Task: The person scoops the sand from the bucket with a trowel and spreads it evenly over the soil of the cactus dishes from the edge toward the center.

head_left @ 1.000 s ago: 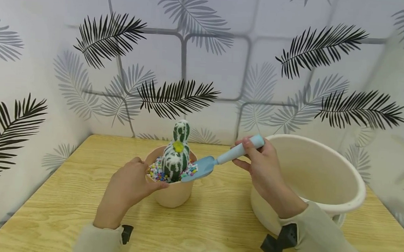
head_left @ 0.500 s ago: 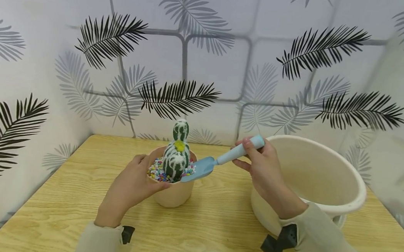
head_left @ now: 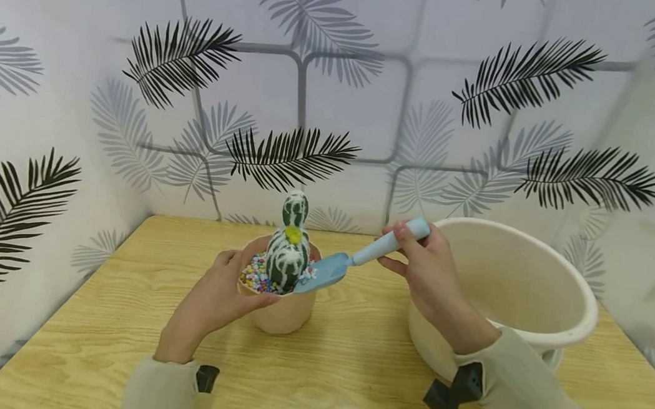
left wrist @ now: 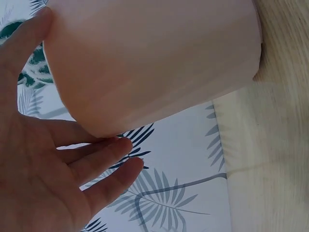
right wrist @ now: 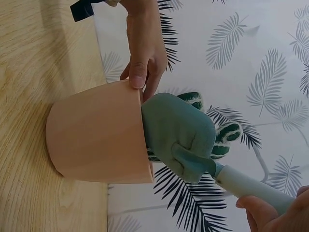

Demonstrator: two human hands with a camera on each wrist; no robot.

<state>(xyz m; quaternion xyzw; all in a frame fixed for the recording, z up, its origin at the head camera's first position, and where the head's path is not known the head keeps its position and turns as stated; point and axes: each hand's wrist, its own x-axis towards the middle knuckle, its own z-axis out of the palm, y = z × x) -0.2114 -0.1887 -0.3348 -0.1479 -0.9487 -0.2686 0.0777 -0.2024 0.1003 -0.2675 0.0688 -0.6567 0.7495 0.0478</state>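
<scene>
A peach flowerpot [head_left: 282, 314] stands on the wooden table, holding a green cactus [head_left: 288, 261] with white fuzz and a yellow flower. Multicoloured pebbles [head_left: 254, 274] surround the cactus base. My left hand [head_left: 205, 306] holds the pot's left rim, thumb in front and fingers on the outer side. With my right hand [head_left: 427, 276] I grip the handle of a light blue garden trowel [head_left: 331, 270]. Its blade slopes down over the pot's right rim beside the cactus, and some pebbles lie by its tip. In the right wrist view, the blade's underside [right wrist: 176, 130] hides part of the cactus.
A large cream tub [head_left: 525, 285] stands at the right, behind my right forearm. The wooden table [head_left: 317, 373] extends to walls covered with leaf-patterned sheets [head_left: 356, 106] at the back and sides.
Fewer pebbles show at the trowel's blade than a second ago. Both hands, the pot and the trowel keep nearly the same places; the whole view has shifted slightly.
</scene>
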